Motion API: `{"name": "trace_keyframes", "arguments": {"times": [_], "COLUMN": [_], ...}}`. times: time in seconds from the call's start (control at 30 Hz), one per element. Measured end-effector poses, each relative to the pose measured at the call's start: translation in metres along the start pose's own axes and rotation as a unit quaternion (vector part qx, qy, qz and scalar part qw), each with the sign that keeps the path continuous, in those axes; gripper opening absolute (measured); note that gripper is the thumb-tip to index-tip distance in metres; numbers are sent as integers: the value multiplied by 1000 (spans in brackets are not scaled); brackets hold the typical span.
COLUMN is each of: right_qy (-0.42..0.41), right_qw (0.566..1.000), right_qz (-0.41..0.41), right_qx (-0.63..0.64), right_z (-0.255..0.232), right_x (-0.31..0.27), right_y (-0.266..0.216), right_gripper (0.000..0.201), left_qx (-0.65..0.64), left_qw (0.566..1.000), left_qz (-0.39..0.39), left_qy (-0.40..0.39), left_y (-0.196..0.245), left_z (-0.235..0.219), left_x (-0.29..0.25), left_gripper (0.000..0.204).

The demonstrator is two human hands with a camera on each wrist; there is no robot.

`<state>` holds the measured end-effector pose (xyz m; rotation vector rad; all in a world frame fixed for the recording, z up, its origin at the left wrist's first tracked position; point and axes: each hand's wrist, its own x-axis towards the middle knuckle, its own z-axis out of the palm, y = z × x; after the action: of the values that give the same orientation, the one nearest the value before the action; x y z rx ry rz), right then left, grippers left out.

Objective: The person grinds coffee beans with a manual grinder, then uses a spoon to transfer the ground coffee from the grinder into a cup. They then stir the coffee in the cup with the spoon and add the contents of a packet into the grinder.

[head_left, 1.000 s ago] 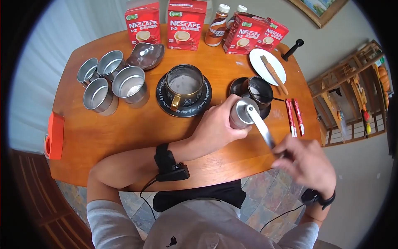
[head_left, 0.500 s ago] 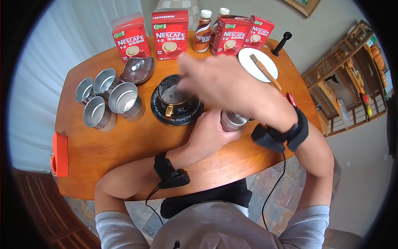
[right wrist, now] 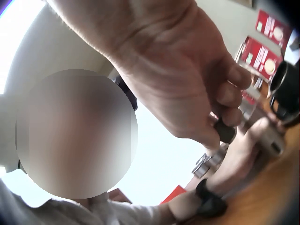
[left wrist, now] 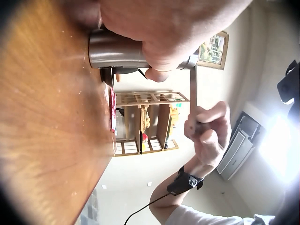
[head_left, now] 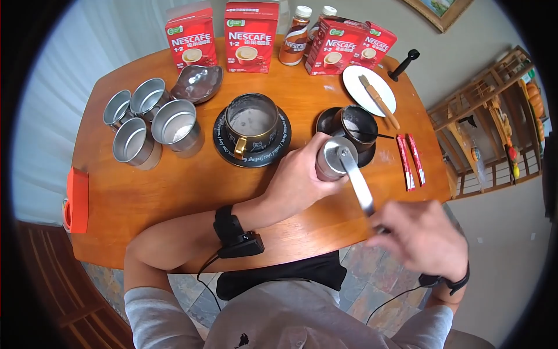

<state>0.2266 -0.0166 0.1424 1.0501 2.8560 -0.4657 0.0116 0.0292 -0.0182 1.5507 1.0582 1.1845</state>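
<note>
My left hand [head_left: 296, 180] grips the metal body of a hand grinder [head_left: 331, 160], its fingers wrapped round the cylinder. The silver crank arm [head_left: 358, 185] points toward the lower right, where my right hand [head_left: 419, 237], somewhat blurred, holds the crank's end. In the left wrist view the grinder body [left wrist: 115, 49] stands on or just above the wooden table, and the right hand [left wrist: 211, 133] pinches the knob. The right wrist view shows the dark knob [right wrist: 225, 131] between thumb and fingers. Just behind the grinder is a black cup [head_left: 354, 125] on a dark saucer.
Several metal cups [head_left: 136, 142] and a brown dish [head_left: 197, 84] are at the left. A black-and-gold cup [head_left: 251, 119] sits on a saucer [head_left: 224, 148]. Red boxes [head_left: 251, 41] and bottles [head_left: 294, 43] line the back. A white plate [head_left: 351, 87] bears a brush; two red sachets [head_left: 405, 163] lie right.
My right hand has swung from over the black-and-gold cup back to the lower right, turning the crank with it. The left hand still grips the grinder; the head view has shifted slightly.
</note>
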Motion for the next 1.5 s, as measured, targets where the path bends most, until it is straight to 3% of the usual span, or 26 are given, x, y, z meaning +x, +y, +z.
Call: {"name": "trace_keyframes", "arguments": {"times": [0.07,0.17,0.27,0.33,0.43,0.47,0.53,0.57,0.6,0.67,0.7,0.83,0.93,1.0,1.03,1.1,1.17,1.23,1.27,1.37,1.47,1.5], "right_qy": [25,75,83,114,149,162,153,227,196,173,194,112,61,22,49,46,101,135,95,135,179,155], "right_qw": [995,985,979,975,981,981,988,970,980,981,978,977,989,1000,995,987,978,965,977,977,980,988], "right_qz": [-94,-153,-170,-179,-107,-98,-3,-14,24,82,81,180,131,-6,-82,-142,-177,-211,-181,-168,-84,-12], "right_qx": [1,-36,-79,-68,-60,-45,-10,-81,-20,-35,-4,17,-29,-3,-12,-54,-46,-81,-54,6,-5,-24], "right_z": [11,21,23,19,7,2,-4,1,-6,-11,-9,-7,2,6,15,16,26,33,26,11,3,-6], "right_x": [22,66,121,153,190,189,185,173,155,116,96,27,-2,0,11,36,75,116,133,174,187,181], "right_y": [-20,-39,-44,-29,8,25,58,80,85,100,95,57,23,2,-8,-34,-38,-37,-37,-7,36,46], "right_gripper": [23,22,24,27,27,25,23,24,28,26,22,19,23,26,27,21,21,22,25,25,23,24], "left_qx": [9,-35,-314,-172,38,16,1,12,8,0,0,-2,7,4,13,-26,-65,-79,-63,-18,19,10], "left_qw": [1000,999,949,984,996,996,999,1000,1000,1000,1000,1000,1000,1000,1000,999,995,993,994,996,997,999], "left_qz": [-6,24,30,41,62,77,38,1,-3,-11,-5,4,9,19,14,-36,-57,62,66,75,66,43], "left_qy": [2,6,-1,-19,-46,38,12,-12,-13,-10,-6,-2,4,7,8,-12,-49,-57,-54,-47,22,6], "left_y": [1,-2,-45,-39,-22,-12,-3,4,3,2,0,1,0,-5,0,5,9,16,9,-20,-2,-2], "left_z": [1,-1,14,7,1,6,1,-2,-2,-1,-1,-1,1,1,1,1,-5,-18,-14,0,3,3], "left_x": [0,-2,-16,-6,7,2,2,1,1,1,1,1,1,1,0,-1,0,-3,-1,4,0,-1], "left_gripper": [46,51,68,66,64,56,52,52,52,52,51,49,48,48,46,43,38,46,48,55,53,51]}}
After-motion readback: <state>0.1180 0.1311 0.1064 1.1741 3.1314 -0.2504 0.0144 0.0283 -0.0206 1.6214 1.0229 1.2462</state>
